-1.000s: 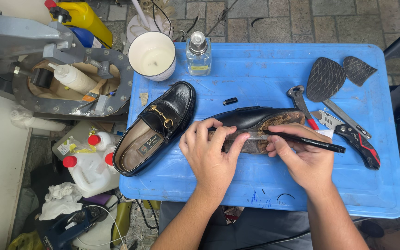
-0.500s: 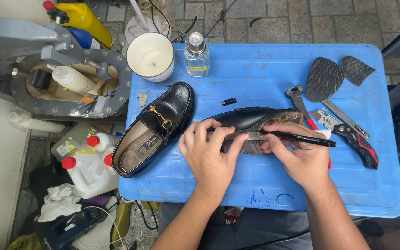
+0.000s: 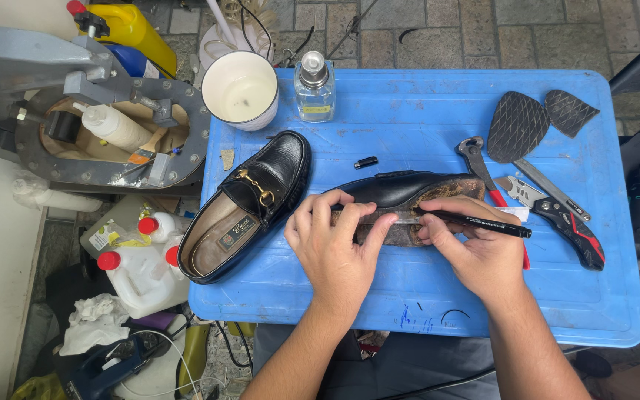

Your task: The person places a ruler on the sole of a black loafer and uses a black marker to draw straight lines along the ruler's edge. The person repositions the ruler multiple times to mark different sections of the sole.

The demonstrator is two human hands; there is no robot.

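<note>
- Compared with a second ago, nothing on the table is shifting; the right hand (image 3: 483,255) is only easing the black pen (image 3: 475,221) slightly along the sole, and both hands are staying on the shoe.
- Black loafer on its side (image 3: 401,194) is lying at the middle of the blue table (image 3: 424,111), worn sole facing the near edge.
- Left hand (image 3: 335,252) is pressing down on the shoe's left part, fingers closed over its upper edge and thumb lying along a pale strip on the sole.
- Right hand is pinching the pen between thumb and fingers, tip touching the sole.
- Second loafer (image 3: 246,207), with a gold buckle, is standing upright just left of the hands, opening showing.
- Pliers (image 3: 483,167), a folding knife (image 3: 557,215) and two rubber sole pieces (image 3: 535,122) are lying to the right.
- White cup (image 3: 240,90) and a glass bottle (image 3: 314,87) are standing at the far edge.
</note>
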